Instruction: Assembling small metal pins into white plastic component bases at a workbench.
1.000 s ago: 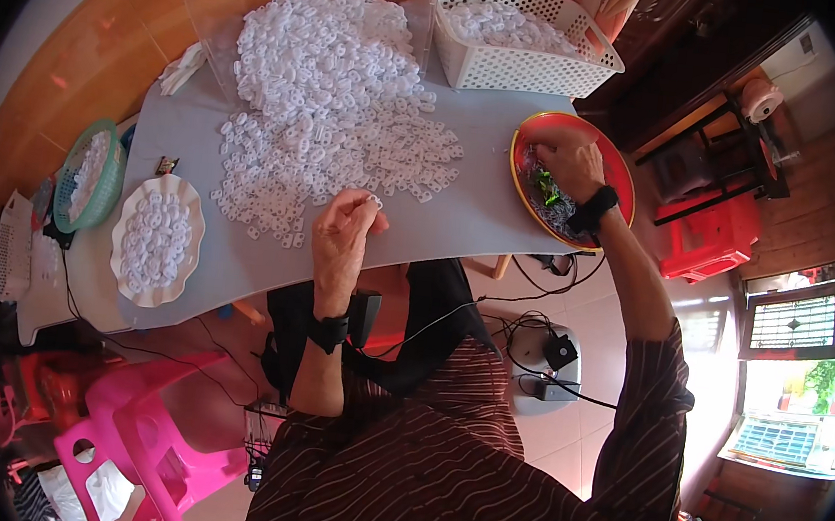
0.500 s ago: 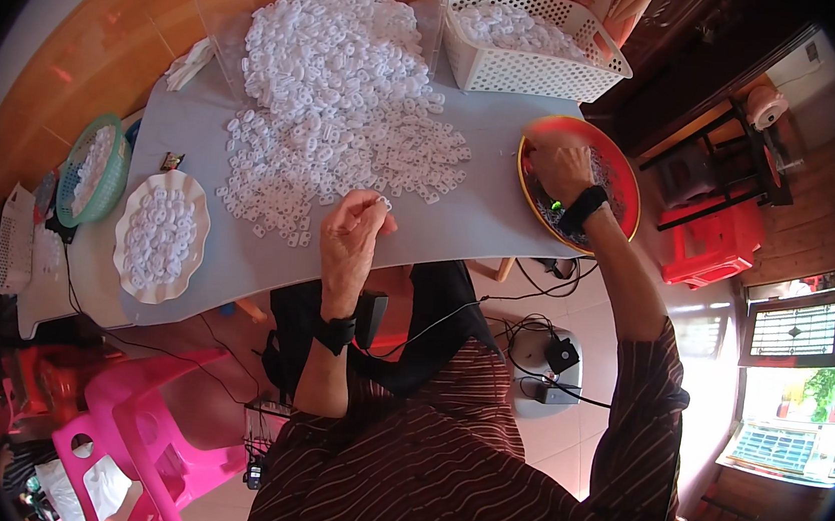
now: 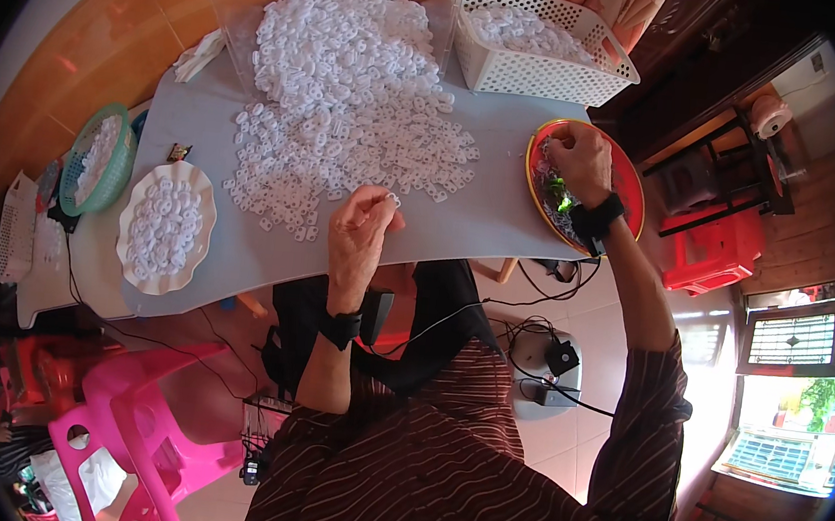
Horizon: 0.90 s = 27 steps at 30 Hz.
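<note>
My left hand (image 3: 359, 245) is raised over the table's front edge, pinching a small white plastic piece (image 3: 393, 200) between thumb and fingers. Behind it a big pile of like white pieces (image 3: 345, 73) spreads over the grey table (image 3: 494, 147), with loose ones nearest me. At the right my right hand (image 3: 584, 161) is over a round red tray with a yellow rim (image 3: 631, 186), fingers pinched together above small dark bits (image 3: 551, 178). Whatever is between those fingers is too small to make out. A bright green spot shows beside the right wrist.
A scalloped plate (image 3: 203, 240) and a green basket (image 3: 125, 167), both with white pieces, stand at the left. A white perforated basket (image 3: 536, 76) sits at the back right. A pink plastic chair (image 3: 151, 416) is at the lower left; cables (image 3: 532, 322) lie below the table.
My right hand, blurred over the tray before, has drawn its fingers together there. My left hand keeps its white piece and has barely moved. The view has shifted slightly.
</note>
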Each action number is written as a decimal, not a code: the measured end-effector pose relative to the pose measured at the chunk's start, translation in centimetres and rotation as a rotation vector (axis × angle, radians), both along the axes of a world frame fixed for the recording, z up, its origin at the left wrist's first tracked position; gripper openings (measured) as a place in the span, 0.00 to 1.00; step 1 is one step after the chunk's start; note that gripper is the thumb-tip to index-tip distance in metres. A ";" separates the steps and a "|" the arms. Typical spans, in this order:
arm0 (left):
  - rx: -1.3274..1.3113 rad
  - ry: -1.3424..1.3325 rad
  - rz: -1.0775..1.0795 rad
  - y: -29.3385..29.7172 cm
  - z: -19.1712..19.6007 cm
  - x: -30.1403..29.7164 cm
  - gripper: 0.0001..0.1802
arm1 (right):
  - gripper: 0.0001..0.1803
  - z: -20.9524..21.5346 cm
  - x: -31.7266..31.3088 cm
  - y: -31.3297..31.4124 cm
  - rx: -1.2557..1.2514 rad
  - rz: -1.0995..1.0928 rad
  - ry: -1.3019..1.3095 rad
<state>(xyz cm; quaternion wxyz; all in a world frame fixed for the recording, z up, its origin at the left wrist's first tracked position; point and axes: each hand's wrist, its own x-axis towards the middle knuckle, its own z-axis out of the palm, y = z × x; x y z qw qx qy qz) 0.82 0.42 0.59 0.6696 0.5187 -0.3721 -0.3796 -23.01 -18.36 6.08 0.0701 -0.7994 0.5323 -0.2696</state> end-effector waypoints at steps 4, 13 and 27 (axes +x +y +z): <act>0.006 -0.007 0.020 0.1 0.1 0.1 0.06 | 0.11 2.0 2.6 2.4 0.522 0.018 -0.539; 0.017 0.215 0.003 -0.2 -0.6 0.2 0.08 | 0.13 -1.1 10.9 9.5 1.051 0.297 -0.985; -0.110 0.211 0.003 -0.1 -1.1 0.2 0.04 | 0.07 -5.3 13.1 10.8 0.992 0.570 -1.333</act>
